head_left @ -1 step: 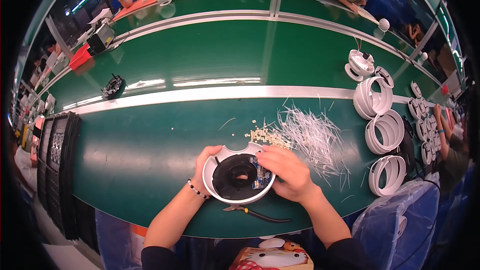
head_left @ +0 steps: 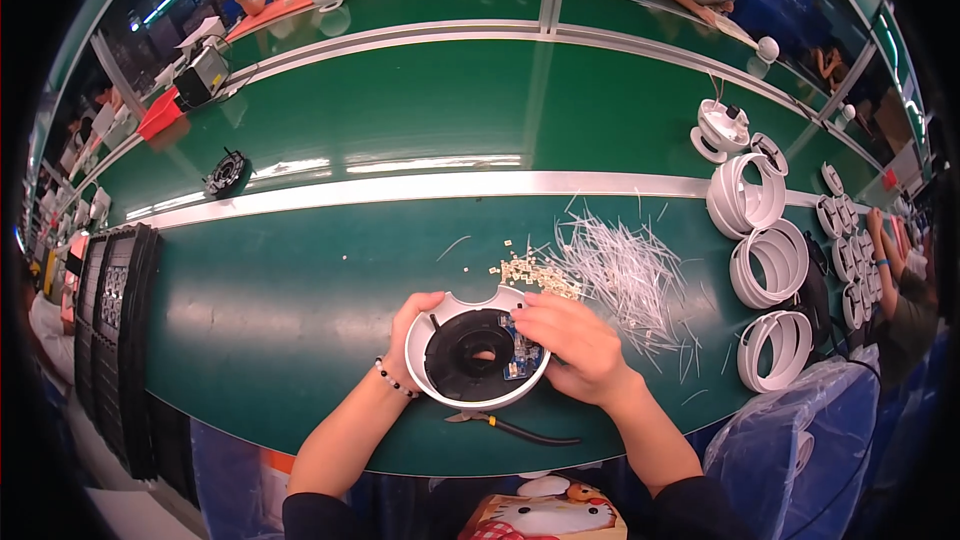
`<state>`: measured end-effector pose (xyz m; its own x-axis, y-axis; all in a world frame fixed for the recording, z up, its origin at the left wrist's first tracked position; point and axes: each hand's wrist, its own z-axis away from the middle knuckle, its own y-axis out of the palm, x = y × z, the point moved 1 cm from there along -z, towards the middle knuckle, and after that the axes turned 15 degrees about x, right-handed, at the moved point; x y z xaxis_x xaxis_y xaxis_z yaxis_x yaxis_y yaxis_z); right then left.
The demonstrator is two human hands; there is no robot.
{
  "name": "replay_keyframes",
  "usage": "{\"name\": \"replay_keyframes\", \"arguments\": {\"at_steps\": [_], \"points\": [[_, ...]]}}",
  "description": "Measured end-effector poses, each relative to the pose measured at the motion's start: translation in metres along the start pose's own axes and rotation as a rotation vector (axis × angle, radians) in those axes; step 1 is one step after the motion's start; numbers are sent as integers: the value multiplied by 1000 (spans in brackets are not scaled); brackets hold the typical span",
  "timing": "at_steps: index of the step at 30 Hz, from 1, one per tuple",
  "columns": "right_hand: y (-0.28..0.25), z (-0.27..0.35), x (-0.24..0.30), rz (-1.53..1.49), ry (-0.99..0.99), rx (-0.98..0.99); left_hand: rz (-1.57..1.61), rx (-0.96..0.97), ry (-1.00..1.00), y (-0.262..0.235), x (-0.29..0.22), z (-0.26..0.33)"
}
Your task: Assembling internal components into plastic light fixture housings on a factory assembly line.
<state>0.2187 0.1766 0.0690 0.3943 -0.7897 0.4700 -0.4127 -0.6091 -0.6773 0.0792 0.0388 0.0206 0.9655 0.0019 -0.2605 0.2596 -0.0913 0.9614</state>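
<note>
Assembly step: left hand (head_left: 408, 332) grips white round housing (head_left: 478, 352) rim; right hand (head_left: 575, 345), fingers closed, presses blue circuit board (head_left: 524, 357) inside. Next likely calls for fine seating of that board.

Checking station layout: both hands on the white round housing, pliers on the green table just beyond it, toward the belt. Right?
Not quite. In the head view both the left hand and right hand are on the white round housing, but the pliers lie on the green table on the near side of it, toward the person, not beyond it.

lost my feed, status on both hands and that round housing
Left hand cupping white round housing rim. Right hand fingers on its blue board. Pliers lying just below.
</note>
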Motion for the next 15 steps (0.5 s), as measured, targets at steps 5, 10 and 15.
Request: {"name": "replay_keyframes", "arguments": {"at_steps": [5, 10, 15], "points": [[-4, 3, 2, 47, -62, 53, 147, -145, -40, 2, 0, -2], [-5, 0, 2, 53, -11, 69, 87, -187, -1, 6, 2, -5], [-6, 0, 2, 38, -7, 59, 71, 24, -98, -6, 0, 1]]}}
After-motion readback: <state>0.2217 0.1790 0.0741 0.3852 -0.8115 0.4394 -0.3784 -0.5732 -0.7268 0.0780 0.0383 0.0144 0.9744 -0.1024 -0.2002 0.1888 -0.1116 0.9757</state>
